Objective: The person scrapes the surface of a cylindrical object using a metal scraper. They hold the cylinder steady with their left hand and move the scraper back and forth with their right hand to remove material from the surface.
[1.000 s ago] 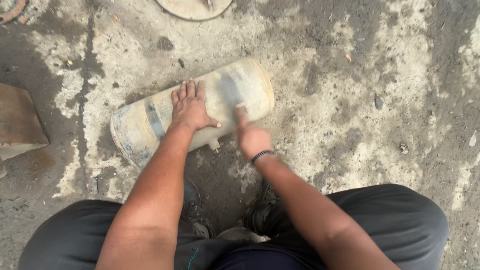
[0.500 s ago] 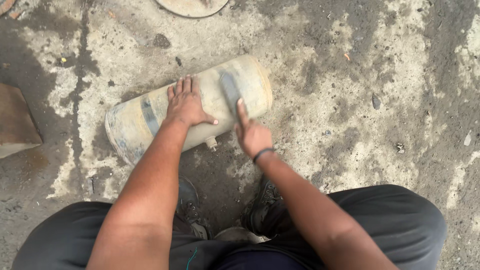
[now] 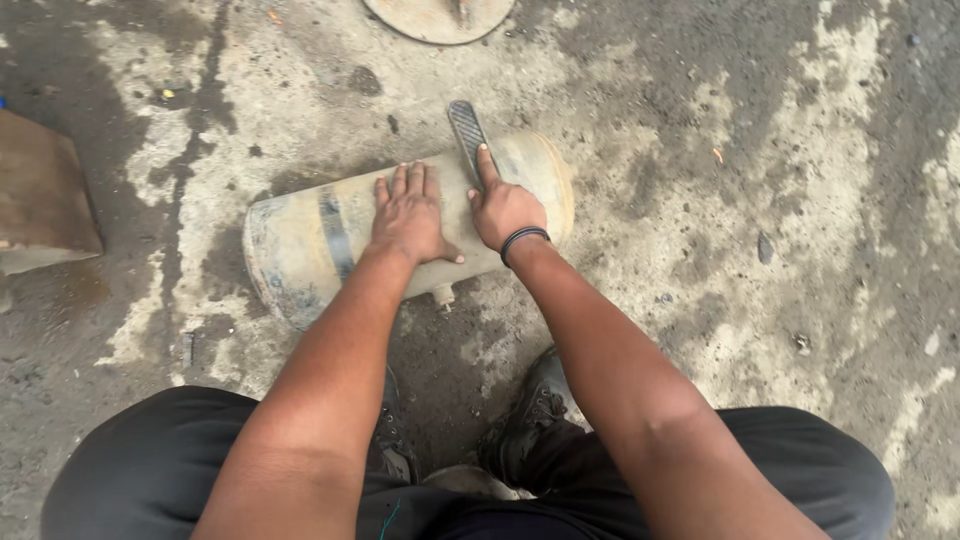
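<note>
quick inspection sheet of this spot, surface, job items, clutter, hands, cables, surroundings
surface: stained, patchy grey concrete floor.
job's things: dirty cream metal cylinder tank lying on its side; dark flat ribbed strip laid across it.
clutter: small stones, debris; round rusty disc at top edge; brown block at left.
hands: left hand flat on tank; right hand pressing strip, black wristband.
cables: nothing seen.
surroundings: person's knees and dark shoes below.
</note>
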